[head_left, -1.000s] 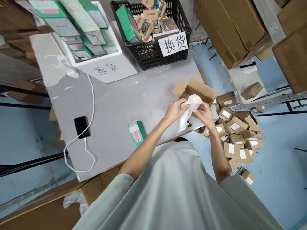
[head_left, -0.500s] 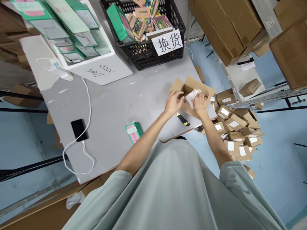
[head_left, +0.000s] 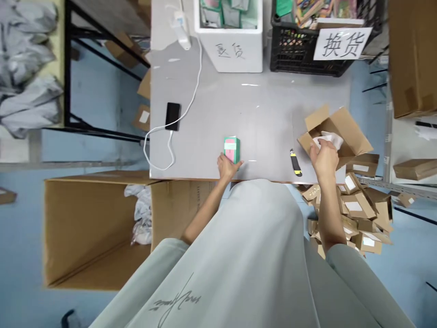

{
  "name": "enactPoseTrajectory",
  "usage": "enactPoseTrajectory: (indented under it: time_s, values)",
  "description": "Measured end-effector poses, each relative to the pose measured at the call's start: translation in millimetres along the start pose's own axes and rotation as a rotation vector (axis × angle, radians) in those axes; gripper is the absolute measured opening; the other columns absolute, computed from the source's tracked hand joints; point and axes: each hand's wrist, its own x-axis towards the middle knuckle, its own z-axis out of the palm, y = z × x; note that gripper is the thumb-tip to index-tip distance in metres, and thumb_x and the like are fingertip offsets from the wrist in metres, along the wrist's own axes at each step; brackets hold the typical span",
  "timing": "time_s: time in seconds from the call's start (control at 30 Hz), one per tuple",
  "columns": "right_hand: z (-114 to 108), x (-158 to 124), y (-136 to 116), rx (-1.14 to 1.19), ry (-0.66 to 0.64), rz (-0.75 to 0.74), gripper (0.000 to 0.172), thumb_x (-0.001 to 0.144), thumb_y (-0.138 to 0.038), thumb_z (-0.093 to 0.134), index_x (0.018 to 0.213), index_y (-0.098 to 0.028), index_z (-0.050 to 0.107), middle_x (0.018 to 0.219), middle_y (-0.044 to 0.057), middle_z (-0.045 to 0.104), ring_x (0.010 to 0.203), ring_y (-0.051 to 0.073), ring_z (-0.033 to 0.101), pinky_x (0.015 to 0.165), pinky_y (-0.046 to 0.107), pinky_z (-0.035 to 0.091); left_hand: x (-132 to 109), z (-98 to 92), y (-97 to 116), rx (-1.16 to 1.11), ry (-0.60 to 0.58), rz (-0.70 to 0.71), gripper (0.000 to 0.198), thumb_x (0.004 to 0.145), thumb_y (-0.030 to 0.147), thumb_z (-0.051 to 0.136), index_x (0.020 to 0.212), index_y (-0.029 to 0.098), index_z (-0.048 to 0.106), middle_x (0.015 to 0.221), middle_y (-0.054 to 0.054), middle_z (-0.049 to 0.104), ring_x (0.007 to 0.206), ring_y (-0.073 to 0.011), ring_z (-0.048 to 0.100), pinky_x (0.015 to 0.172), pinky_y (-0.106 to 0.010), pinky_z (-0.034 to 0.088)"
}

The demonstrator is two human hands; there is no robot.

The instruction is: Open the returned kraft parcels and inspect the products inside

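My left hand [head_left: 226, 166] grips the near end of a small green and pink box [head_left: 231, 149] lying near the front edge of the grey table [head_left: 259, 109]. My right hand [head_left: 323, 157] is closed on crumpled white packing paper [head_left: 328, 139] at the mouth of an open cardboard box [head_left: 336, 130] at the table's right edge. A yellow and black utility knife [head_left: 295, 163] lies between my two hands.
A black phone [head_left: 172, 115] on a white cable lies at the table's left. A white foam bin [head_left: 235, 38] and a black crate [head_left: 317, 45] stand at the back. Several small labelled cartons [head_left: 355, 209] are heaped on the floor at right. A large open carton [head_left: 99, 228] stands at left.
My left hand left the open cardboard box and moved left onto the green and pink box. My right hand stays on the white paper in the box. The camera view swung left.
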Motion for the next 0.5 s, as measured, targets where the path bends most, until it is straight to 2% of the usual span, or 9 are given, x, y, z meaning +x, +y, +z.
enactPoseTrajectory:
  time_s: [0.07, 0.13, 0.23, 0.3, 0.4, 0.5]
  values:
    - [20, -11, -28, 0.069, -0.106, -0.11, 0.039, 0.111, -0.044, 0.065, 0.133, -0.016, 0.082, 0.129, 0.024, 0.081, 0.126, 0.043, 0.074, 0.118, 0.064, 0.056, -8, 7.8, -12, -0.015, -0.013, -0.093, 0.096, 0.079, 0.026, 0.1, 0.157, 0.009, 0.047, 0.159, -0.035, 0.058, 0.159, -0.0504, 0.055, 0.136, -0.062, 0.042]
    - [41, -22, -57, 0.086, -0.272, -0.199, 0.035, 0.11, -0.04, 0.067, 0.132, -0.017, 0.083, 0.131, 0.023, 0.082, 0.127, 0.042, 0.075, 0.119, 0.059, 0.057, -12, 14.1, -20, -0.073, 0.003, -0.169, 0.084, 0.078, 0.021, 0.098, 0.149, 0.014, 0.053, 0.15, -0.03, 0.065, 0.15, -0.0476, 0.063, 0.129, -0.061, 0.049]
    - [69, -31, -90, 0.1, -0.528, -0.314, 0.034, 0.111, -0.038, 0.068, 0.136, -0.02, 0.083, 0.136, 0.02, 0.083, 0.13, 0.04, 0.076, 0.118, 0.055, 0.059, -15, 15.3, -26, -0.259, -0.018, -0.208, 0.076, 0.073, 0.022, 0.098, 0.137, 0.02, 0.058, 0.131, -0.016, 0.073, 0.129, -0.0361, 0.073, 0.113, -0.052, 0.061]
    - [83, -30, -102, 0.148, -0.625, -0.341, 0.037, 0.11, -0.039, 0.07, 0.141, -0.022, 0.082, 0.138, 0.017, 0.083, 0.128, 0.038, 0.078, 0.118, 0.055, 0.06, -16, 9.9, -28, -0.421, -0.12, -0.191, 0.075, 0.069, 0.026, 0.099, 0.132, 0.021, 0.059, 0.119, -0.007, 0.075, 0.114, -0.0274, 0.075, 0.101, -0.044, 0.066]
    - [98, -18, -107, 0.31, -0.623, -0.271, 0.057, 0.103, -0.052, 0.081, 0.153, -0.023, 0.076, 0.15, 0.017, 0.078, 0.129, 0.036, 0.078, 0.115, 0.055, 0.063, -20, -5.4, -28, -0.631, -0.356, -0.103, 0.073, 0.065, 0.031, 0.098, 0.127, 0.021, 0.062, 0.113, -0.003, 0.076, 0.103, -0.0237, 0.075, 0.091, -0.041, 0.069]
    - [100, -5, -103, 0.539, -0.604, -0.168, 0.091, 0.087, -0.07, 0.094, 0.163, -0.026, 0.069, 0.163, 0.019, 0.07, 0.137, 0.037, 0.073, 0.11, 0.052, 0.066, -20, -23.7, -23, -0.685, -0.505, 0.093, 0.078, 0.058, 0.034, 0.1, 0.129, 0.021, 0.069, 0.121, -0.006, 0.078, 0.111, -0.0287, 0.077, 0.098, -0.044, 0.068]
